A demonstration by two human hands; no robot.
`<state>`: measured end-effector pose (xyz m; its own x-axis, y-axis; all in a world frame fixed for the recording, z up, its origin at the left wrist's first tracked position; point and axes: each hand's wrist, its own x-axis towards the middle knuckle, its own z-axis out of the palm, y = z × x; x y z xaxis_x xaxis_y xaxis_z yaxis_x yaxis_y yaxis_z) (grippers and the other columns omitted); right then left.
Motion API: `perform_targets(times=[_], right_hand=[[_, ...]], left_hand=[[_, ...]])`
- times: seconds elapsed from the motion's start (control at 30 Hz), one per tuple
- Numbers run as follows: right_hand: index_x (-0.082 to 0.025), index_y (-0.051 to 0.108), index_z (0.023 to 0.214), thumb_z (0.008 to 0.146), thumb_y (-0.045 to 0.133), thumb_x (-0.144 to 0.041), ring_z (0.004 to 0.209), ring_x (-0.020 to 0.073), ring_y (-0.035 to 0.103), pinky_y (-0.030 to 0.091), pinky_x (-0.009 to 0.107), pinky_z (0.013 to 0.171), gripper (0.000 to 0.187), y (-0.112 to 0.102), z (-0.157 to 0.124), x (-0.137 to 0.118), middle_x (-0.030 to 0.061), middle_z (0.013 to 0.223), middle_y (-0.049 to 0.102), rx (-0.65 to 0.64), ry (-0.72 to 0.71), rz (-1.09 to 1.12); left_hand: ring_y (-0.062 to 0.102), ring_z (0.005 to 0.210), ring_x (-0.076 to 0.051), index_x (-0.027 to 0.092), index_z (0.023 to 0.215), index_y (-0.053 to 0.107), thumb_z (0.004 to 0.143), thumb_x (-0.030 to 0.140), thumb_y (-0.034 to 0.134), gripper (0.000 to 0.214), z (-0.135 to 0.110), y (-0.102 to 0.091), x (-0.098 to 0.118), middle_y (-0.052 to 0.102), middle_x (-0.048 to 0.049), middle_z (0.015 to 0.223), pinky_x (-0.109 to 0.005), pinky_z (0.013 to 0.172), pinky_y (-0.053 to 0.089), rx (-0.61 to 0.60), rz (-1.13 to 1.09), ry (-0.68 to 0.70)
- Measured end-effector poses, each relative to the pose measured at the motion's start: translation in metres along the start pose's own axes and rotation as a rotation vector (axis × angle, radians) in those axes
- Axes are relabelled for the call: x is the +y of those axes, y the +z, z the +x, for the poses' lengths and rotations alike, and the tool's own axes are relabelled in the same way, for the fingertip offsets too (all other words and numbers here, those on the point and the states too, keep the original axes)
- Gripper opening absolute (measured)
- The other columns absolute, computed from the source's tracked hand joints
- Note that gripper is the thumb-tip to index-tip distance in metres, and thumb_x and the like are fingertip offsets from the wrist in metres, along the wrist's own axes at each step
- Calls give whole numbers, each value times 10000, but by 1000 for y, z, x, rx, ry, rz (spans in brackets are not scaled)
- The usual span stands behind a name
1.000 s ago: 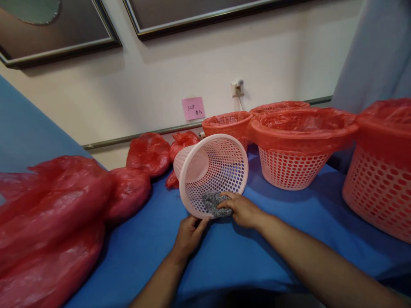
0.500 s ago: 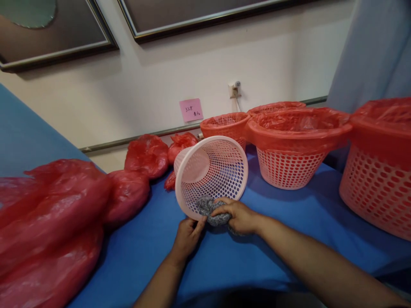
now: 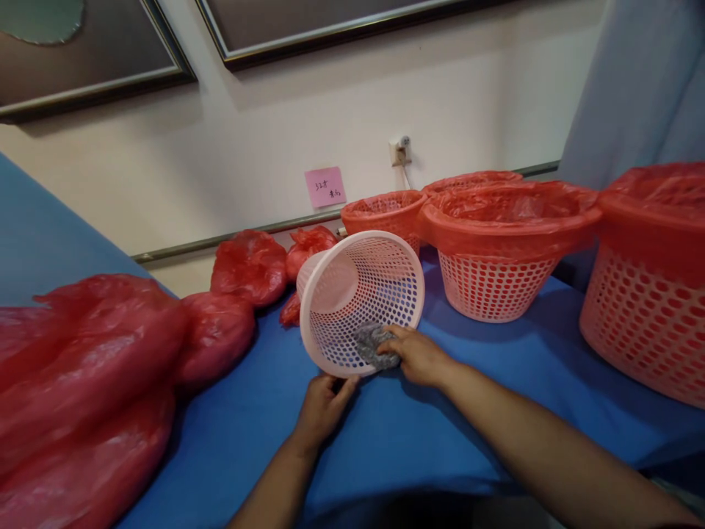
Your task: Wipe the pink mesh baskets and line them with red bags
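Note:
A pale pink plastic basket (image 3: 335, 283) with a perforated wall lies tilted on its side, its mouth facing me. My left hand (image 3: 324, 408) grips the lower rim, thumb against the edge and the other fingers partly hidden beneath. In my right hand (image 3: 416, 354) is a crumpled grey speckled cloth (image 3: 373, 344), pressed to the inside of the basket's lower wall just past the rim. The fingers are curled over the cloth.
Filled red plastic bags (image 3: 99, 353) lie along the left side of the blue-covered table (image 3: 352, 455). Red-lined baskets (image 3: 499, 283) stand to the right, with a larger one (image 3: 644, 323) at the far right. Behind, a pink note (image 3: 324, 186) and a socket (image 3: 400, 152) are on the wall.
My right hand has moved the cloth from over the front rim a little up and deeper into the basket. The left hand keeps its hold on the rim, and the basket stays nearly in place.

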<state>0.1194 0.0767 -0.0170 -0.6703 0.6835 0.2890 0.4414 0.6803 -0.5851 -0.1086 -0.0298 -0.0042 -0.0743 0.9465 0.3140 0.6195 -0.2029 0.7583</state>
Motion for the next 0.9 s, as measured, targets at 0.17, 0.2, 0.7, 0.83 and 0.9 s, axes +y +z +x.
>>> perform_targets(times=[0.17,0.2,0.7,0.83,0.9], right_hand=[[-307,756,1249,679,557,87,1284,170,638,505,316,1116,721,14,3,-4,16,1415,652,-63,-145,251],[-305,762,1238,697,576,77,1280,186,639,510,334,1115,688,10,3,-3,22,1422,651,-45,-104,193],[-314,753,1273,713,592,54,1347,203,591,478,326,1142,689,4,-3,-13,13,1522,593,-76,-182,47],[-277,775,1208,779,595,10,1275,259,613,527,391,1082,547,-14,-3,-11,42,1533,577,-12,23,-156],[-233,758,1235,861,528,-13,1224,304,616,553,446,1014,491,-31,-4,-6,107,1570,524,110,219,-278]], left_hand=[[761,761,-238,196,882,835,919,398,643,281,0,2,-1,833,-65,843,-342,746,626,-118,14,42],[755,742,-231,193,887,829,916,403,646,280,-1,1,-1,828,-64,827,-328,727,617,-89,29,46],[466,447,-115,190,577,585,939,513,559,485,-3,-3,1,540,19,484,-221,471,415,143,73,23],[452,500,-110,192,578,549,936,508,561,478,-5,-5,1,523,17,527,-219,512,415,244,91,19],[452,542,-113,188,620,559,958,505,531,464,-7,-8,1,519,18,573,-221,543,419,317,97,16]])
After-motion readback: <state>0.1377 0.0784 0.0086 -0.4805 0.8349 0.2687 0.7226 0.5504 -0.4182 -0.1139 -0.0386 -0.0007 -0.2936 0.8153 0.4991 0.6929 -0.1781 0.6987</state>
